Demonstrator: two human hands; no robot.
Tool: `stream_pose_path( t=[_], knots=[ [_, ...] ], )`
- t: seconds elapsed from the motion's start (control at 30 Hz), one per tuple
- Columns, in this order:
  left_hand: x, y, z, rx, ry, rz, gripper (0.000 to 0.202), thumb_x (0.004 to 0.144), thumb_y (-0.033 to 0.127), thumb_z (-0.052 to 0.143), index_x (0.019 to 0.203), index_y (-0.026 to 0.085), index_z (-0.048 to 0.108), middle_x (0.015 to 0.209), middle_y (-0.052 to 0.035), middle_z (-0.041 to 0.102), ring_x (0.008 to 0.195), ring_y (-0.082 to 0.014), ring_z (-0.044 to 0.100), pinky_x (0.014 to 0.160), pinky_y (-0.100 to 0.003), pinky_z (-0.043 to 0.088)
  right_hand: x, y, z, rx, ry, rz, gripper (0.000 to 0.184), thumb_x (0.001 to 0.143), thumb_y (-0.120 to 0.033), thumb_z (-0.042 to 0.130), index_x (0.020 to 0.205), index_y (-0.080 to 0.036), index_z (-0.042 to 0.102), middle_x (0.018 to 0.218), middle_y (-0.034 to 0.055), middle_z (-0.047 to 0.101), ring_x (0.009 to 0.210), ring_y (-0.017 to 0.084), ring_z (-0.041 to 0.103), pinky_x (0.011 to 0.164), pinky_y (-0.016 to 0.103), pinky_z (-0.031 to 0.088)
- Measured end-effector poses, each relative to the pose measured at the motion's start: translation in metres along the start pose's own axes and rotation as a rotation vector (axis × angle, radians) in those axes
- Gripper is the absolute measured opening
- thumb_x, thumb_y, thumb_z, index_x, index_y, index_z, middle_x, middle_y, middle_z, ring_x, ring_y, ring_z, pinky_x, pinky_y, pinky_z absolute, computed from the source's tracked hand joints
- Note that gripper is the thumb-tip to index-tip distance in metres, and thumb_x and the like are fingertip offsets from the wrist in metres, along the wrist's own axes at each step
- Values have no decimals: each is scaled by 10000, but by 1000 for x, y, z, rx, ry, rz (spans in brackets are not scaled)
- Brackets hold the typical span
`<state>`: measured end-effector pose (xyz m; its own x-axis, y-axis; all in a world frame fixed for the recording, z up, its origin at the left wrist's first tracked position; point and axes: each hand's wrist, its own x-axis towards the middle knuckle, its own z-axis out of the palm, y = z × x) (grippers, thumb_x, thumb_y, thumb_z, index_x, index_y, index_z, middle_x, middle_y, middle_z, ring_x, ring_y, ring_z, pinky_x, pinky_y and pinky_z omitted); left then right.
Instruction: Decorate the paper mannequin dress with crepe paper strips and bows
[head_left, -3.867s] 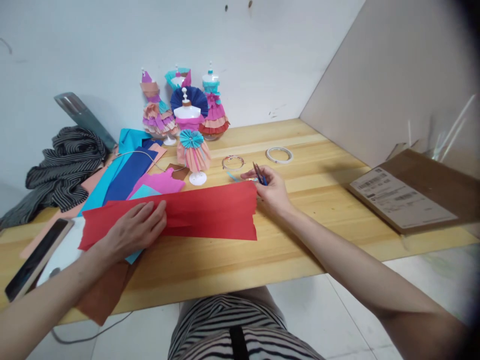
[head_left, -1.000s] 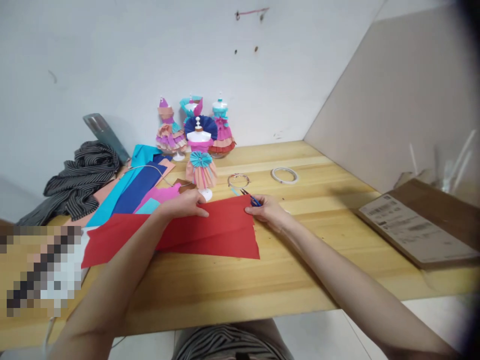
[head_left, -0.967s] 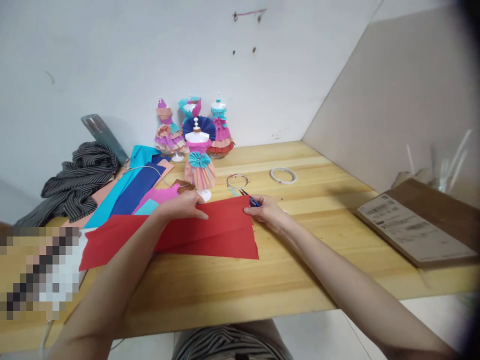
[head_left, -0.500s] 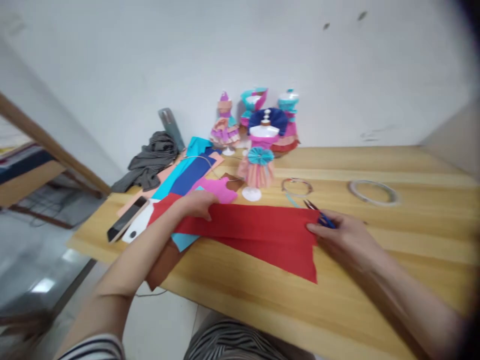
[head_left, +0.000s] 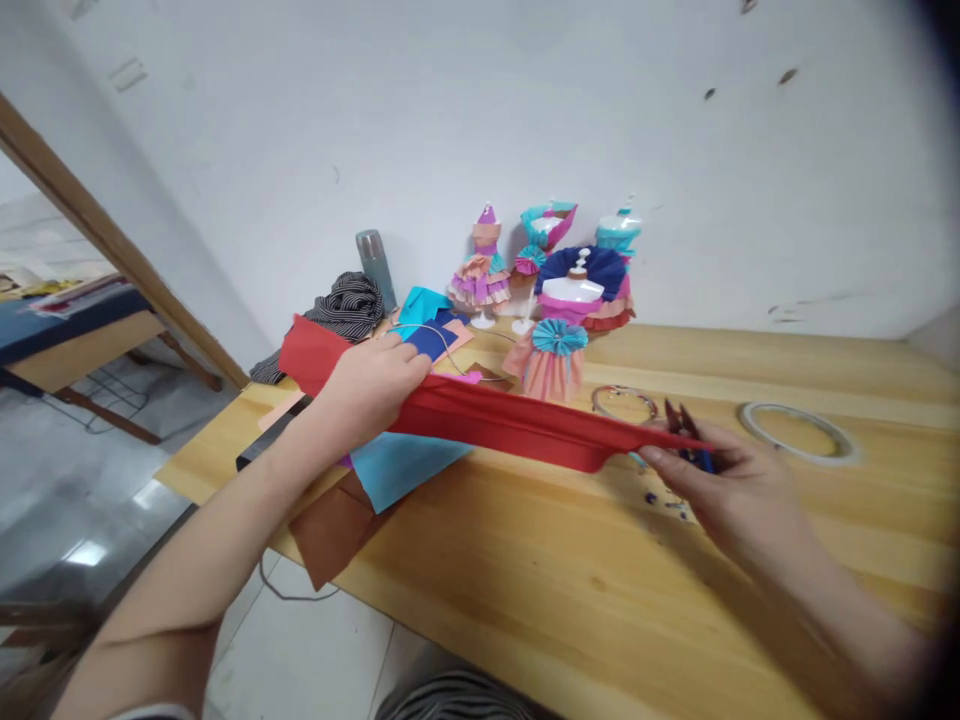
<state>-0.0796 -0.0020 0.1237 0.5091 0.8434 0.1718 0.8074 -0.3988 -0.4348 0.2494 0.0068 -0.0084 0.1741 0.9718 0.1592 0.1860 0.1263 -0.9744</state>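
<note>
A long red paper sheet [head_left: 517, 425] is folded lengthwise and lifted off the wooden table [head_left: 570, 590]. My left hand [head_left: 371, 385] is closed on its left part. My right hand [head_left: 731, 490] pinches the sheet's right end and also holds small blue-handled scissors [head_left: 694, 445]. Behind the sheet stand several small mannequins in pleated paper dresses [head_left: 559, 295].
Coloured paper sheets [head_left: 405, 465] lie under my left hand, with a brown sheet [head_left: 330, 525] hanging over the table edge. A tape roll [head_left: 795, 430] and a wire ring [head_left: 622, 402] lie right of centre. Striped cloth [head_left: 341, 305] and a grey flask [head_left: 375, 265] sit at the back left.
The red sheet went from lying flat on the table to folded and raised between both hands. The camera has swung left, and the cardboard box is out of view.
</note>
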Motion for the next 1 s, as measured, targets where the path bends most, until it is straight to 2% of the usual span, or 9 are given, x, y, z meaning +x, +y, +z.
stream_pose_path(
  t=[0.2,0.27,0.33,0.4,0.47,0.57,0.63,0.9,1.0],
  knots=[
    [-43,27,40,-142,-96,174,197,813,48,469,752,149,627,762,-91,644,744,-233,556,629,-342,457,-22,8,7,61,-184,-48,202,509,-334,833,615,-222,702,738,56,720,729,208,656,721,303,518],
    [-55,44,52,-289,3,171,173,817,96,525,909,141,664,945,-134,683,888,-272,585,741,-401,493,-26,12,8,61,-234,-57,211,555,-382,815,597,-218,688,723,63,718,704,203,656,699,308,524],
    [-64,68,56,-541,147,117,260,836,139,542,1065,176,660,1143,-149,658,1083,-303,553,904,-469,461,-28,15,6,58,-261,-64,240,571,-410,811,587,-215,672,711,63,711,684,195,651,677,306,525],
    [-69,98,53,-979,128,66,267,834,199,580,1082,248,666,1100,-109,681,1057,-265,576,922,-438,465,-29,18,3,63,-271,-73,261,577,-427,812,579,-213,663,703,60,705,684,190,650,683,306,526],
    [-69,131,47,-1538,-153,-49,346,780,281,663,1126,276,650,1092,-113,672,989,-239,610,849,-382,504,-29,20,0,75,-275,-81,270,593,-441,804,579,-210,666,706,61,703,700,188,653,706,313,524],
    [-55,179,44,-2313,-708,-468,411,709,394,735,1082,240,652,1027,-117,667,814,-199,662,726,-341,531,-28,23,-2,119,-266,-78,278,604,-454,799,587,-209,669,723,63,706,724,191,656,729,321,519],
    [-40,205,45,-2646,-859,-631,438,705,467,731,1039,197,646,1080,-134,651,853,-203,681,786,-334,531,-28,24,-3,162,-247,-67,276,601,-455,801,596,-213,668,735,57,706,737,192,657,742,324,516],
    [23,242,46,-2911,-506,-1213,306,934,271,460,775,79,637,894,-122,653,812,-152,669,794,-240,548,-33,21,-13,259,-202,-15,91,612,-257,765,651,-206,701,836,40,701,846,188,637,793,305,486],
    [35,234,45,-2807,-405,-1272,246,908,152,468,709,99,602,821,-119,658,780,-151,669,773,-250,555,-28,24,-19,355,-16,180,140,554,-137,712,680,-196,696,850,14,700,628,106,572,574,228,444]
  ],
)
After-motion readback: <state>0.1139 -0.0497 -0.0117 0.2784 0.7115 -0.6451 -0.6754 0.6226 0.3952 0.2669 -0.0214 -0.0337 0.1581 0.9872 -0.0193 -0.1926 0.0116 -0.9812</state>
